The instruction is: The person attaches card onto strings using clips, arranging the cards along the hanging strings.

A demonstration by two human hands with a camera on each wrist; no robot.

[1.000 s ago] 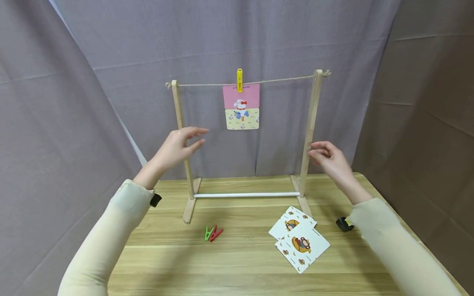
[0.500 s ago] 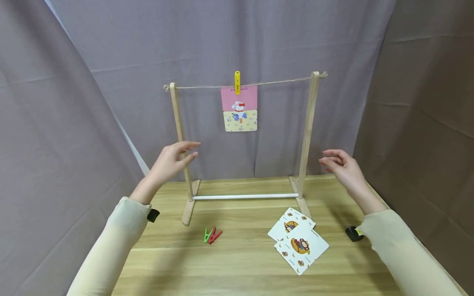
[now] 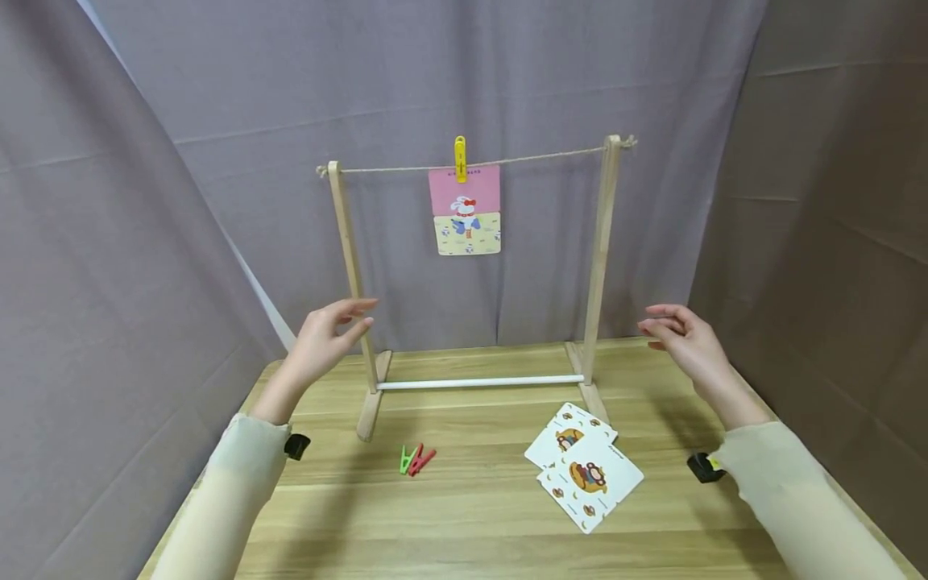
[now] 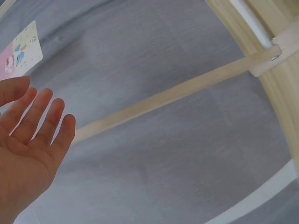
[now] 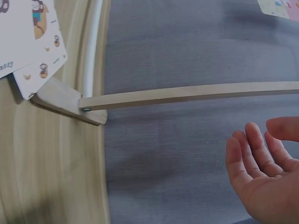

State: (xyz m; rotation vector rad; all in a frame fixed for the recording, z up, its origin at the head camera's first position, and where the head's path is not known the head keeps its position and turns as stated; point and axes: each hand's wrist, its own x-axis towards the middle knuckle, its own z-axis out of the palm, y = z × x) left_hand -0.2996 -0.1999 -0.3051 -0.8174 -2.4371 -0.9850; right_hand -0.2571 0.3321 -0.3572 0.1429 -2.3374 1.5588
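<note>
My left hand (image 3: 322,338) hovers in front of the wooden rack's left post (image 3: 346,242), its fingers relaxed and holding nothing. To the right of the right post (image 3: 600,266), my right hand (image 3: 692,350) is also in the air with loosely bent fingers and nothing in them. Between the posts runs a thin rope (image 3: 540,159). A yellow clothespin (image 3: 460,159) fixes a pink and yellow rabbit card (image 3: 466,234) to it, near the middle. In the left wrist view, part of that card (image 4: 25,49) shows beyond my thumb.
Two overlapping white monkey cards (image 3: 586,475) lie on the wooden table (image 3: 464,515) near the rack's right foot. A green clothespin (image 3: 408,459) and a red clothespin (image 3: 421,460) lie left of them. A white bar (image 3: 478,382) joins the posts low down; grey curtains (image 3: 254,80) stand behind.
Both hands have moved down and outward, away from the hanging card. The right hand has gone from overlapping the right post to clear of it. The cards and clothespins have stayed put.
</note>
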